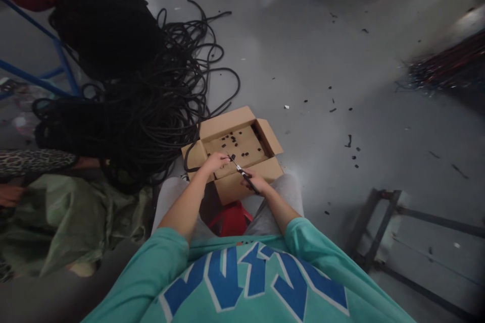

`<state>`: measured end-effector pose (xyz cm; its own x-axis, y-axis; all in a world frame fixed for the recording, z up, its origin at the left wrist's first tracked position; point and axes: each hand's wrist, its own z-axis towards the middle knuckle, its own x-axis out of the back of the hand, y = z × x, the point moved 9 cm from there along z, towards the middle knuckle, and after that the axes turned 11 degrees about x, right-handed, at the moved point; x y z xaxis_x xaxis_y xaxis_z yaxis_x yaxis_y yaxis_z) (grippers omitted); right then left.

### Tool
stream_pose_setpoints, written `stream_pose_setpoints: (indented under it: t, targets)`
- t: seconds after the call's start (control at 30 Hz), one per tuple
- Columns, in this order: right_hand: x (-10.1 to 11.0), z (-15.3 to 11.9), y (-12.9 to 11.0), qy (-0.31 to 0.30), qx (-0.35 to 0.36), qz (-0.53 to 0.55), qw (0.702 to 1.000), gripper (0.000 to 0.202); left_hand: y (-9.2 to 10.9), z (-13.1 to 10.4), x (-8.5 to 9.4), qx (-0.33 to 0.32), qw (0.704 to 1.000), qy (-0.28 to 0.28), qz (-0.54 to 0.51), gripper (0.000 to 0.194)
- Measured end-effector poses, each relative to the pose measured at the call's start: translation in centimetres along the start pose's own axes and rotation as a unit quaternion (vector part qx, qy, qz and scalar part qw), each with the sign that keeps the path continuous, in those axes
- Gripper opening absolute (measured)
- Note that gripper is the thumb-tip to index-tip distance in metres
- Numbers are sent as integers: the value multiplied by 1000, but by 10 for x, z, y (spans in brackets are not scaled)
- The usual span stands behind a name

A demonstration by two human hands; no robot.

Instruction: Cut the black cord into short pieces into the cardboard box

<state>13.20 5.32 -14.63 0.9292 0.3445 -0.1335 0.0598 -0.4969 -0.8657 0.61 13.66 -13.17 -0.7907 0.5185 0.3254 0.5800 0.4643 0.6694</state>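
An open cardboard box (237, 189) sits at my knees, with several small black cut pieces (234, 140) scattered on its bottom. Above it, my right hand (256, 182) is closed round the dark handles of a pair of scissors (239, 168), whose blades point away and to the left. My left hand (216, 161) is held close to the blade tips, its fingers pinched together. A black cord (186, 160) runs from a heap on the left over the box's side flap to this hand. The end between the fingers is too small to make out clearly.
A large tangled heap of black cord (151, 111) lies on the left, beside a person in olive-green clothing (71, 212). Black scraps (349, 140) dot the grey floor. A metal frame (394, 212) stands at right, a bundle of dark strands (450, 63) beyond it.
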Motion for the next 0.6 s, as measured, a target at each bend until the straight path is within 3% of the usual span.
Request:
stream_pose_setpoints:
  t: [0.27, 0.6]
  targets:
    - [-5, 0, 0, -29, -2, 39, 999, 60, -4, -6, -11, 31, 995, -84, -36, 20]
    - [-1, 0, 7, 16, -32, 75, 996, 61, -1, 2, 7, -1, 999, -23, -25, 24]
